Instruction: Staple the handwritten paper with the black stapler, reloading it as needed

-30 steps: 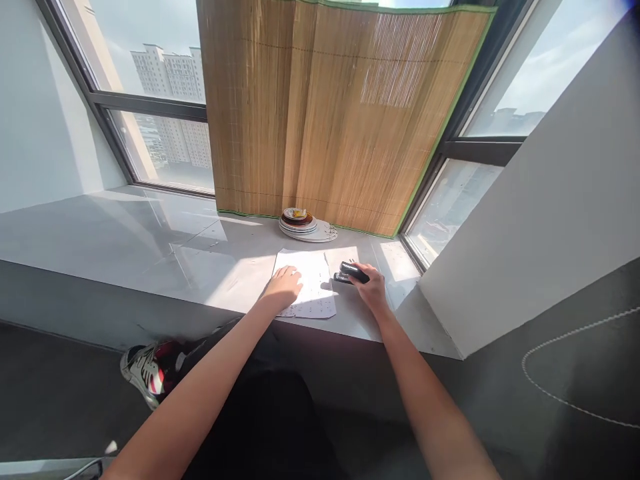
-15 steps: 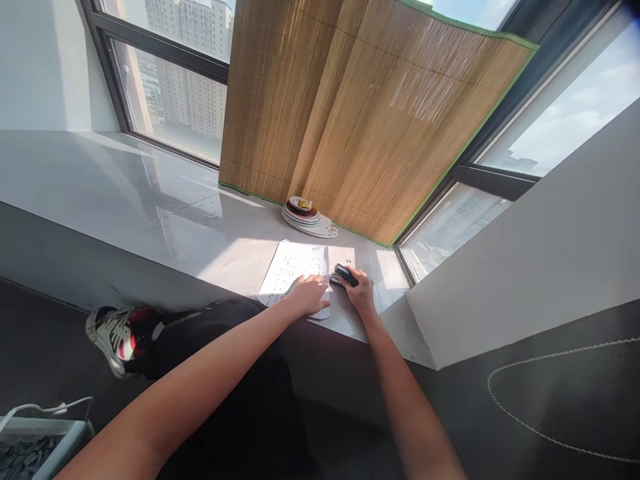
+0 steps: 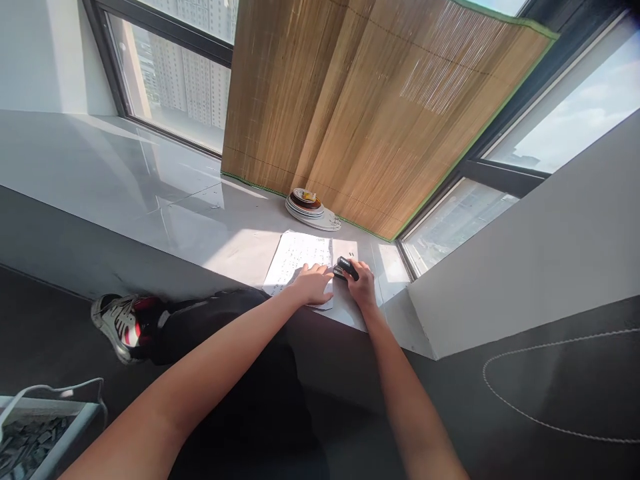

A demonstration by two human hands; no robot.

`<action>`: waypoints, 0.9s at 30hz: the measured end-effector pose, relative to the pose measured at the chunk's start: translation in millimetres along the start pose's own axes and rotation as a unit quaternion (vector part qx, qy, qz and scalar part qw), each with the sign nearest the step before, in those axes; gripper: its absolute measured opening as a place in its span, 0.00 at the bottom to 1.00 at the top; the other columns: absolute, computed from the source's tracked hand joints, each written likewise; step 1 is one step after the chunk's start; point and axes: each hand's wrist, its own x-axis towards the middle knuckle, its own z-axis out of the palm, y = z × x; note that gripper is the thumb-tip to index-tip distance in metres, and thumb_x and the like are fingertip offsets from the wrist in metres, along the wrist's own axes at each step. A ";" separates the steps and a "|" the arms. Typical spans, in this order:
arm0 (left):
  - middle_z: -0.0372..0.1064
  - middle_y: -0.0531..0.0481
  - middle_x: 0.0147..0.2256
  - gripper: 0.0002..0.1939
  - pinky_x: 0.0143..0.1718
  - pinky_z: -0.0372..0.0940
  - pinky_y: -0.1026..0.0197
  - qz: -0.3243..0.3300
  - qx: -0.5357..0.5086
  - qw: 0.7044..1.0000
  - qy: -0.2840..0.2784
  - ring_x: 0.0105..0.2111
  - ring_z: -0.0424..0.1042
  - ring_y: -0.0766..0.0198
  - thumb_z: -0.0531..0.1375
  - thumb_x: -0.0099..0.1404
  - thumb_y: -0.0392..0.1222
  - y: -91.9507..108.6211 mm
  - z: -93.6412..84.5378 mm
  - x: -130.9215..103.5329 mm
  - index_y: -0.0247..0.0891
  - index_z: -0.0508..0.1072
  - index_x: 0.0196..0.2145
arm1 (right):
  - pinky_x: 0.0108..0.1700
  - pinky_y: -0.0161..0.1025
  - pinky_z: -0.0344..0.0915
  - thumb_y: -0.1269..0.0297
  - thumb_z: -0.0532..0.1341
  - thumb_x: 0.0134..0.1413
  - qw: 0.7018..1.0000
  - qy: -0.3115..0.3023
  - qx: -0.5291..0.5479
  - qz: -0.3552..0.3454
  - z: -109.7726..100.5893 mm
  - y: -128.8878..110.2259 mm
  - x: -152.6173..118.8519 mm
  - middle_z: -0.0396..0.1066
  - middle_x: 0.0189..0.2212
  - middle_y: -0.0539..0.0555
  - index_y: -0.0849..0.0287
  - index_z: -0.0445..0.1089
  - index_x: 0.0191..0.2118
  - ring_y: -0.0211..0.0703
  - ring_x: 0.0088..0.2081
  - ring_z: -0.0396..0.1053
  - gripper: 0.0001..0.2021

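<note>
Paper (image 3: 295,263) lies flat on the grey window ledge (image 3: 165,220), one printed sheet as far as I can make out, though it may be a thin stack. My left hand (image 3: 313,285) rests palm down on its near right corner, fingers spread flat, pinning it and gripping nothing; that forearm runs in from the lower left, across my black trousers. Just right of the sheet's edge sits one black stapler (image 3: 346,268), its nose touching the paper's right margin. My right hand (image 3: 363,287) is curled over the stapler's back end, fingers closed around it, wrist low on the ledge, forearm coming straight up from below. Behind the paper, one small stack of plates (image 3: 313,210) stands against one bamboo blind (image 3: 370,113). One sneaker (image 3: 117,323) shows at the far left.
</note>
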 end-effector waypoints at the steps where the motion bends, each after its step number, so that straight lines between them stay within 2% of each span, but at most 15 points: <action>1: 0.65 0.32 0.72 0.29 0.74 0.52 0.29 0.001 -0.001 1.000 0.002 0.72 0.63 0.31 0.68 0.72 0.52 -0.6 0.3 1.1 0.41 0.76 0.67 | 0.65 0.62 0.68 0.61 0.63 0.65 1.000 0.002 -0.006 0.002 0.7 0.1 -0.1 0.79 0.57 0.65 0.55 0.79 0.63 0.66 0.61 0.72 0.22; 7: 0.63 0.34 0.74 0.29 0.72 0.52 0.25 0.020 0.022 0.999 -0.016 0.71 0.63 0.33 0.66 0.72 0.54 1.6 1.8 0.5 0.44 0.75 0.67 | 0.65 0.61 0.67 0.61 0.62 0.66 1.000 -0.006 -0.015 -0.004 -0.5 -4.5 0.0 0.79 0.58 0.66 0.57 0.77 0.65 0.66 0.61 0.71 0.24; 12: 0.67 0.35 0.72 0.28 0.72 0.54 0.25 0.053 0.021 0.998 -0.025 0.69 0.65 0.34 0.66 0.72 0.52 10.9 1.3 -10.8 0.44 0.75 0.67 | 0.62 0.56 0.69 0.63 0.59 0.69 0.999 -0.020 -0.006 -0.047 0.0 -8.1 5.5 0.78 0.53 0.63 0.54 0.76 0.69 0.61 0.54 0.72 0.26; 16: 0.70 0.37 0.69 0.26 0.73 0.54 0.25 0.058 0.031 0.997 -0.044 0.70 0.66 0.36 0.65 0.74 0.52 15.4 -2.6 -15.1 0.45 0.76 0.66 | 0.59 0.53 0.71 0.65 0.60 0.67 0.999 -0.012 -0.012 -0.039 10.9 -2.6 29.0 0.78 0.48 0.61 0.53 0.77 0.69 0.58 0.51 0.72 0.27; 21: 0.66 0.39 0.73 0.30 0.72 0.55 0.23 0.064 0.050 0.996 -0.049 0.72 0.62 0.36 0.63 0.74 0.56 17.1 -4.3 -15.9 0.48 0.72 0.70 | 0.57 0.53 0.71 0.69 0.61 0.65 0.999 -0.028 -0.043 0.000 26.2 8.1 69.1 0.78 0.48 0.61 0.53 0.79 0.66 0.57 0.50 0.72 0.26; 27: 0.63 0.39 0.75 0.30 0.72 0.56 0.23 0.064 0.067 0.994 -0.053 0.73 0.61 0.37 0.62 0.76 0.57 19.7 0.3 -15.0 0.47 0.71 0.71 | 0.57 0.53 0.71 0.69 0.60 0.68 0.997 -0.039 -0.059 -0.026 31.6 13.6 78.8 0.78 0.51 0.62 0.52 0.77 0.69 0.59 0.51 0.71 0.26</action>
